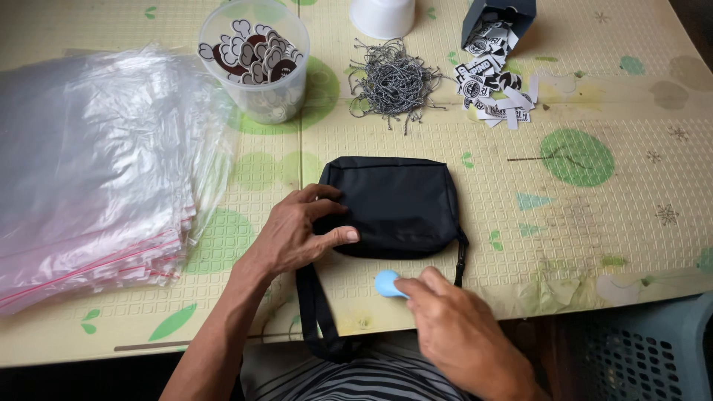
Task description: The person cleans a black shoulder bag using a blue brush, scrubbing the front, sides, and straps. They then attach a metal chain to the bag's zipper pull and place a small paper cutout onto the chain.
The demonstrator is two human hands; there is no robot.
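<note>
A small black fabric bag (401,204) lies flat on the patterned table (594,223), its black strap (316,312) hanging over the near edge. My left hand (297,230) rests on the bag's left side, thumb and fingers spread and pressing on the cloth. My right hand (453,330) is just below the bag's near edge, fingertips pinched on a small light-blue rounded object (387,283) that touches the table.
A stack of clear zip bags (96,163) covers the left. Behind the bag stand a clear tub of cut-out stickers (256,59), a pile of grey strings (394,83), a white cup (382,15) and a dark box spilling printed labels (494,74). A blue basket (646,349) sits lower right.
</note>
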